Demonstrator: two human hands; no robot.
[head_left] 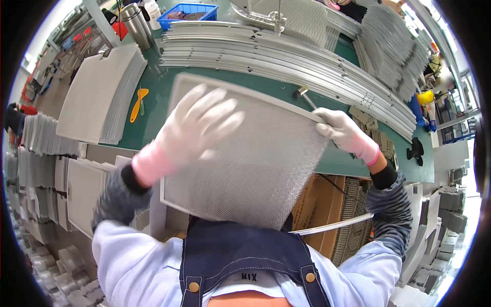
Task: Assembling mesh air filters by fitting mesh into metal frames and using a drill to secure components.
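A rectangular metal mesh filter panel [255, 158] with a thin aluminium frame lies tilted over the green table's near edge. My left hand [197, 125], in a white glove, presses flat on the mesh with fingers spread. My right hand [342, 133], also gloved, is closed at the panel's far right corner around the handle of a small hammer [303, 94], whose head sits just beyond the frame. A loose frame strip [332, 225] pokes out from under the panel near my right elbow.
Long aluminium frame strips [286, 61] are stacked across the green table [153, 102]. Mesh sheet stacks [99, 92] stand at left and far right [394, 46]. An orange tool [137, 105], a steel flask [137, 23], a blue bin [189, 14] and a cardboard box [319, 202] are nearby.
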